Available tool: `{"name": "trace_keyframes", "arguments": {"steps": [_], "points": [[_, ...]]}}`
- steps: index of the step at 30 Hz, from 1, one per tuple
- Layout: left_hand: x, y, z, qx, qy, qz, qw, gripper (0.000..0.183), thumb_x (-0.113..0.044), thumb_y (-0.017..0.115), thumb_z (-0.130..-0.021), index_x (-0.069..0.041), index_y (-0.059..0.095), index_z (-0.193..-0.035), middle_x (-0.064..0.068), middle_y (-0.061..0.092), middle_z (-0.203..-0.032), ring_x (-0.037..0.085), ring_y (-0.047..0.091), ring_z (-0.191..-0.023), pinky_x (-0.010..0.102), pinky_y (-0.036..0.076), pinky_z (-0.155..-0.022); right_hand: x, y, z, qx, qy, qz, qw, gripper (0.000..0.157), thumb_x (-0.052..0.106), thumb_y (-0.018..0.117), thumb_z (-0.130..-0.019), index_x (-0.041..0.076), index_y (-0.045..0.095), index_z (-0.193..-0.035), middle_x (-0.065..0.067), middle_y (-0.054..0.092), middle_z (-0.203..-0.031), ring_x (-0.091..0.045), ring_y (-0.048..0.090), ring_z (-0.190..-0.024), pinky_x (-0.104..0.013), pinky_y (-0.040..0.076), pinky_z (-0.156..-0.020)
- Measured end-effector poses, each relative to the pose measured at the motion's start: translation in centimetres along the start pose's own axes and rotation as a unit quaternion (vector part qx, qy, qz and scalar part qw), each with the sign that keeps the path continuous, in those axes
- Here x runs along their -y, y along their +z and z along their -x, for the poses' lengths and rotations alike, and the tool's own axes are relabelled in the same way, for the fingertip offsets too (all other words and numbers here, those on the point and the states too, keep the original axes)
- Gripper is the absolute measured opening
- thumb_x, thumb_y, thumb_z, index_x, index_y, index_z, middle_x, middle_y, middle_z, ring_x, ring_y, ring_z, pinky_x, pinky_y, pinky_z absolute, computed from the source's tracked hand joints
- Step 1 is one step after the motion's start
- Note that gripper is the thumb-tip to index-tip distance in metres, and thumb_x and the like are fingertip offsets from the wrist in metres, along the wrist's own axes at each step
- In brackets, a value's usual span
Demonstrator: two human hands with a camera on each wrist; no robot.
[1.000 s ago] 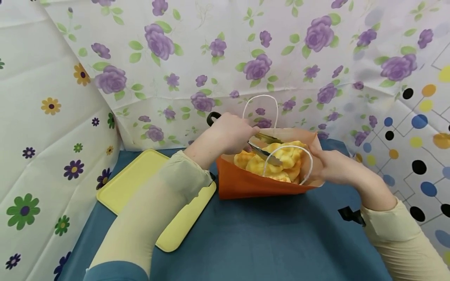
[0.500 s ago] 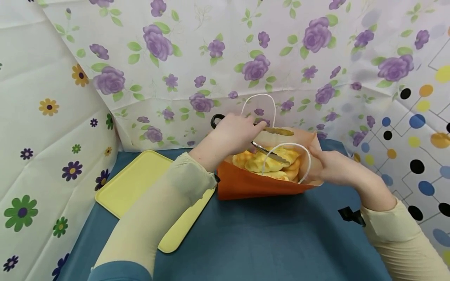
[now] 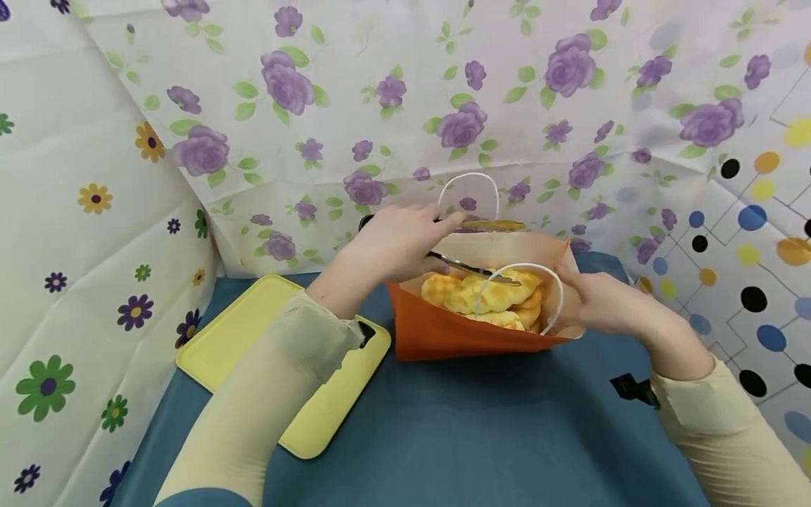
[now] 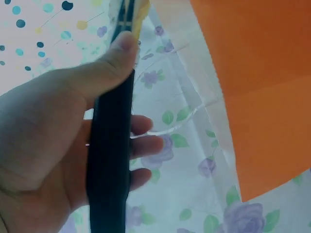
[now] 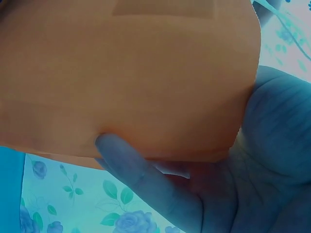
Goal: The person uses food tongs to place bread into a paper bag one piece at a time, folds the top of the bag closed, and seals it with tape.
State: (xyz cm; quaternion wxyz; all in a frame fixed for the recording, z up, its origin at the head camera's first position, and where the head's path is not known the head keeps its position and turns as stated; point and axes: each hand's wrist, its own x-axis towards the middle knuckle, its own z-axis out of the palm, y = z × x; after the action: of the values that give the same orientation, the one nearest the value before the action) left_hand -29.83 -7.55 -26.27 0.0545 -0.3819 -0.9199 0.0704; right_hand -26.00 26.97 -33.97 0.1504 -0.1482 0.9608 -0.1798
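My left hand [image 3: 405, 243] holds a pair of metal tongs [image 3: 465, 267] with black handles; in the left wrist view thumb and fingers curl around a dark handle [image 4: 112, 145]. The tongs' ends stand wide apart with nothing between them, over the mouth of an orange paper bag [image 3: 469, 341]. Yellow bread pieces [image 3: 488, 294] lie piled inside the bag, just below the lower end. My right hand [image 3: 605, 299] grips the bag's right side, thumb at the rim; in the right wrist view a finger [image 5: 141, 170] presses the orange paper from outside.
A yellow tray [image 3: 243, 331] lies on the blue tablecloth [image 3: 469, 429] to the left, partly under my left forearm. White cord handles [image 3: 469, 176] rise from the bag. A floral cloth [image 3: 355, 98] hangs close behind, with patterned sheets at both sides.
The tongs were around a bread piece in the bag; they have spread apart, released it and risen. My left hand has since drawn back slightly left. The right hand keeps its place.
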Motion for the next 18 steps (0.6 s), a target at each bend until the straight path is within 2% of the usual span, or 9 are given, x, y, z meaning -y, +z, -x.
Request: {"name": "trace_keyframes", "arguments": {"steps": [4,6,7,10,13,15,18], "points": [[0.5,1.1,2.1,-0.071,-0.005,0.046,0.9964,0.083,-0.056,0.079,-0.095,-0.023,0.046,-0.164,0.006,0.065,-0.119,0.021,0.064,-0.089,0.038,0.054,-0.070,0.2,0.0,-0.3,0.011,-0.013,0.012,1.000,0.094,0.033,0.076,-0.100,-0.006,0.023,-0.167,-0.040,0.047,-0.151,-0.052,0.059,-0.127,-0.059,0.057,-0.092],[0.7,1.5,3.5,-0.114,-0.018,0.080,0.9901,0.084,-0.054,0.082,-0.093,-0.022,0.048,-0.163,0.006,0.066,-0.122,0.020,0.065,-0.088,0.037,0.054,-0.071,0.2,-0.1,-0.4,0.016,-0.017,0.016,1.000,0.090,0.028,0.075,-0.101,-0.007,0.023,-0.166,-0.040,0.052,-0.147,-0.046,0.064,-0.118,-0.052,0.059,-0.084],[0.8,1.7,4.3,-0.134,-0.029,0.101,0.9854,0.084,-0.053,0.082,-0.093,-0.021,0.048,-0.163,0.006,0.067,-0.122,0.020,0.065,-0.085,0.037,0.054,-0.069,0.2,-0.1,-0.5,0.015,-0.019,0.017,1.000,0.090,0.028,0.075,-0.101,-0.007,0.024,-0.166,-0.040,0.052,-0.147,-0.047,0.064,-0.119,-0.052,0.059,-0.085],[1.3,2.4,7.1,-0.197,-0.066,0.167,0.9638,0.085,-0.051,0.083,-0.093,-0.021,0.047,-0.164,0.005,0.067,-0.119,0.018,0.063,-0.080,0.037,0.052,-0.065,0.3,-0.3,-0.5,0.007,-0.023,0.021,0.999,0.092,0.030,0.076,-0.100,-0.008,0.024,-0.166,-0.041,0.052,-0.146,-0.047,0.065,-0.116,-0.051,0.058,-0.082],[2.1,3.8,10.3,-0.250,-0.099,0.215,0.9389,0.083,-0.047,0.085,-0.093,-0.024,0.048,-0.164,0.001,0.064,-0.106,0.015,0.055,-0.070,0.035,0.046,-0.059,0.2,-0.3,-0.4,-0.004,-0.025,0.020,0.999,0.098,0.038,0.079,-0.099,-0.007,0.024,-0.166,-0.041,0.047,-0.151,-0.053,0.060,-0.125,-0.057,0.057,-0.089],[2.7,5.0,12.5,-0.267,-0.131,0.233,0.9261,0.083,-0.045,0.085,-0.093,-0.026,0.048,-0.164,-0.002,0.061,-0.098,0.014,0.049,-0.067,0.035,0.043,-0.060,0.2,-0.1,-0.3,-0.009,-0.023,0.012,1.000,0.101,0.045,0.079,-0.097,-0.006,0.025,-0.166,-0.041,0.048,-0.151,-0.052,0.061,-0.125,-0.059,0.057,-0.090],[3.6,7.1,16.0,-0.263,-0.193,0.251,0.9113,0.082,-0.045,0.085,-0.094,-0.025,0.048,-0.164,-0.003,0.062,-0.096,0.013,0.050,-0.070,0.035,0.042,-0.062,0.1,0.1,-0.2,-0.013,-0.022,0.004,1.000,0.105,0.052,0.079,-0.096,-0.005,0.027,-0.167,-0.040,0.050,-0.150,-0.051,0.062,-0.124,-0.061,0.056,-0.090]]}}
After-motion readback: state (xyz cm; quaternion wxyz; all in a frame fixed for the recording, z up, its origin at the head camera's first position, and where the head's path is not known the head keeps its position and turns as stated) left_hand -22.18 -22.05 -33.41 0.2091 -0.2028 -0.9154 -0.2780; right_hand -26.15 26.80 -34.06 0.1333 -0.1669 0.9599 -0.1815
